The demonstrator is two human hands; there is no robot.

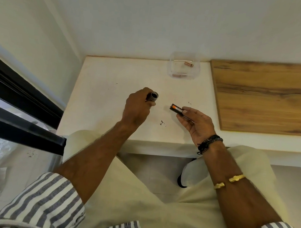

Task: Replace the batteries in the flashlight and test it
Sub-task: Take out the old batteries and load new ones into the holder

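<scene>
Most of the dark metal flashlight tube [152, 97] is hidden inside the left hand [137, 107], whose fingers are curled tight round it; only its open, hollow end shows, pointing towards 1 o'clock, and its head cannot be seen. The back half of the black battery carrier [177, 110] is covered by the right hand [198, 123], which pinches it between thumb and fingers with the free end aimed at 10 o'clock. How many cells sit in the carrier cannot be told; one orange-ended cell [174, 107] shows on its upper side.

At 1 o'clock from both hands, near the wall, stands a clear plastic tub [170, 67]. Inside it a copper-coloured battery [188, 64] lies at the far side, and more copper-coloured pieces [179, 76] lie against its near wall, too blurred to count.

The tube and the carrier are apart, held just above the white tabletop [102, 91], the tube at 9 o'clock from the carrier, with a bare gap between them. The tube's rim is grey and its bore is dark. Small dark specks [161, 122] lie on the tabletop at 6 o'clock from that gap. A wood-grain board [266, 96] lies on the tabletop at 3 o'clock, cut off by the picture's edge.
</scene>
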